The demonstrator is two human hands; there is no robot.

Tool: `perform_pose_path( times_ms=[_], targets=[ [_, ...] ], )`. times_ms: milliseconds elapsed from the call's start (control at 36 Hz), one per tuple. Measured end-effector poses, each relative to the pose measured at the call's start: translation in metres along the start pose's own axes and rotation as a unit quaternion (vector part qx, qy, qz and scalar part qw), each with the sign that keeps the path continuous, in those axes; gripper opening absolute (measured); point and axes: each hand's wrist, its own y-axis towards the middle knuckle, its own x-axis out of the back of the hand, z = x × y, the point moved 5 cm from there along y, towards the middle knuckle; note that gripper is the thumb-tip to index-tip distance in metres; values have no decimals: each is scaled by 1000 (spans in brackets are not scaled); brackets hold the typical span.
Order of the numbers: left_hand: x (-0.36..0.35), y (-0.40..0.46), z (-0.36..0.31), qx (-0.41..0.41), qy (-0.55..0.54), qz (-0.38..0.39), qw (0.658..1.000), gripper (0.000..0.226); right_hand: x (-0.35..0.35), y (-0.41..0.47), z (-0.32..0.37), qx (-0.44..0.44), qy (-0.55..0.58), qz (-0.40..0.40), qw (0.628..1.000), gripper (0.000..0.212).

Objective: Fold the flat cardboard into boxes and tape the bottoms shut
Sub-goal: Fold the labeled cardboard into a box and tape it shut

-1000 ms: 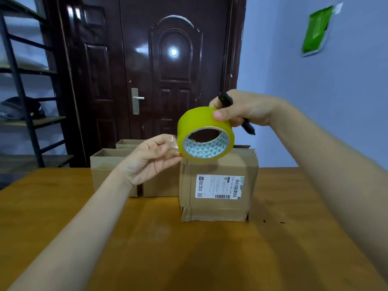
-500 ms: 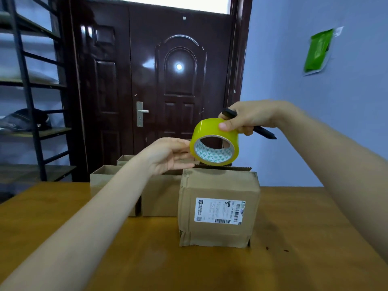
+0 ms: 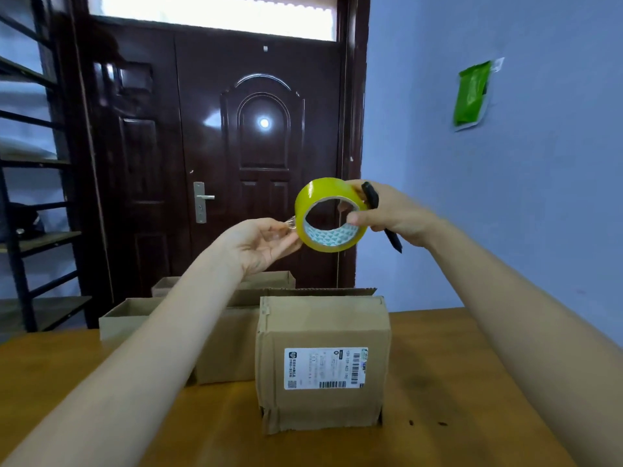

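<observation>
While my right hand grips the yellow tape roll in the air above the boxes, with a black pen tucked along the same fingers, my left hand pinches the loose clear tape end at the roll's left edge. Labelled cardboard box: upright on the wooden surface, directly below the roll. 3 open boxes: behind it, to its left.

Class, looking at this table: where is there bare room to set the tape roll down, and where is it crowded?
Bare wood lies right of the labelled box up to the table edge, and in front of it. Left and behind is crowded: open boxes stand close together there.
</observation>
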Motion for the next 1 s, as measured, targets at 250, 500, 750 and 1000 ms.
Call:
perform_pose_path(
  times_ms=[250,500,750,1000],
  targets=[
    [-15,14,23,39,-58,42,997,41,9,1,-2,47,-18,-267,962,6],
    [-18,18,14,23,14,30,999,21,18,0,-8,37,167,-181,968,13],
    [1,26,-2,15,192,-110,975,15,25,-2,7,30,-209,-135,968,17],
    [7,10,-50,-57,250,-112,960,18,30,-15,-40,-63,-528,-86,843,28]
  ],
)
